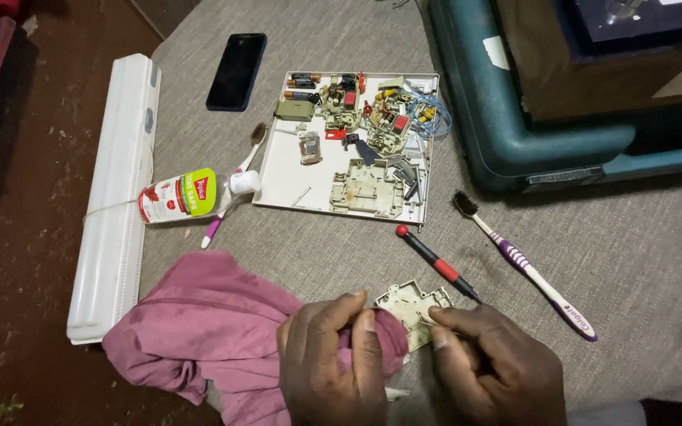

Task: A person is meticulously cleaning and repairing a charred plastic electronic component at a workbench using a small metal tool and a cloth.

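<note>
At the far left, a long white plastic housing (116, 197) lies along the left edge of the counter (641, 260), its long axis running near to far. Just right of it a white squeeze bottle with a green and red label (187, 196) lies on its side, touching a toothbrush with a pink handle (234, 185); a dark phone (236, 71) lies farther off. A crumpled pink cloth (207, 331) spreads over the near left of the counter. The left hand (333, 359) has its fingers (369, 331) closed on a fold of this cloth and presses the fold against the left edge of the beige plastic part (414, 308). The part rests at the near centre, between the two hands and touching both; its long axis runs roughly left to right, tilted slightly toward the far right. The right hand (499, 363) lies on the right of the part, its fingers pinched together on the part's right edge with the thumb on top. Both hands are equally close to the part. A white tray (286, 170) in the far centre holds batteries, beige casing pieces, small boards and blue wire. A red and black screwdriver (436, 263) lies just beyond the part, angled from far left to near right, its tip near the right hand. To the right lies a toothbrush with a purple and white handle (526, 268), with a teal case (515, 134) at the far right.
</note>
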